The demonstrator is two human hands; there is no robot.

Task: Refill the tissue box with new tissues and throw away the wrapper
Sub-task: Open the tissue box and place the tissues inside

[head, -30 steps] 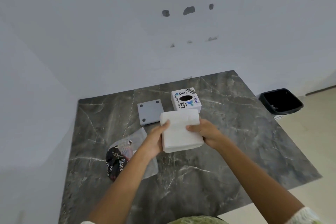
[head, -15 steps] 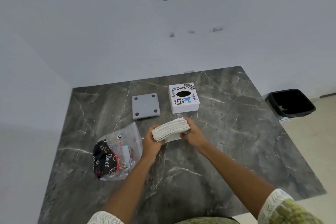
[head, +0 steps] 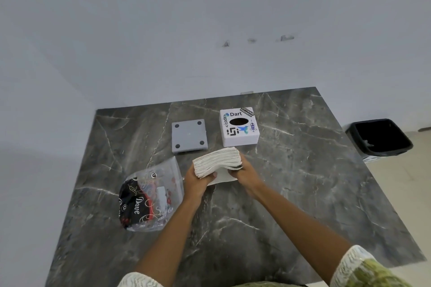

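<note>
A thick white stack of tissues [head: 217, 161] is held just above the dark marble table [head: 303, 182], its layered edge turned toward me. My left hand [head: 198, 182] grips its left end and my right hand [head: 246, 173] grips its right end. One loose sheet hangs below the stack between my hands. Behind the stack stands the white tissue box [head: 239, 127], covered in stickers, with its oval slot facing up. The box's grey base plate [head: 189, 135] lies flat to its left. The clear and black plastic wrapper [head: 150, 200] lies empty at the left of my hands.
A black waste bin [head: 379, 138] with a dark liner stands on the floor past the table's right edge. A white wall runs along the table's far and left sides. The table's front edge is near my body.
The stack has gone from lying flat with its broad face up to being tipped so its layered edge faces me, and both hands brought it lower toward the table. The view has shifted slightly.
</note>
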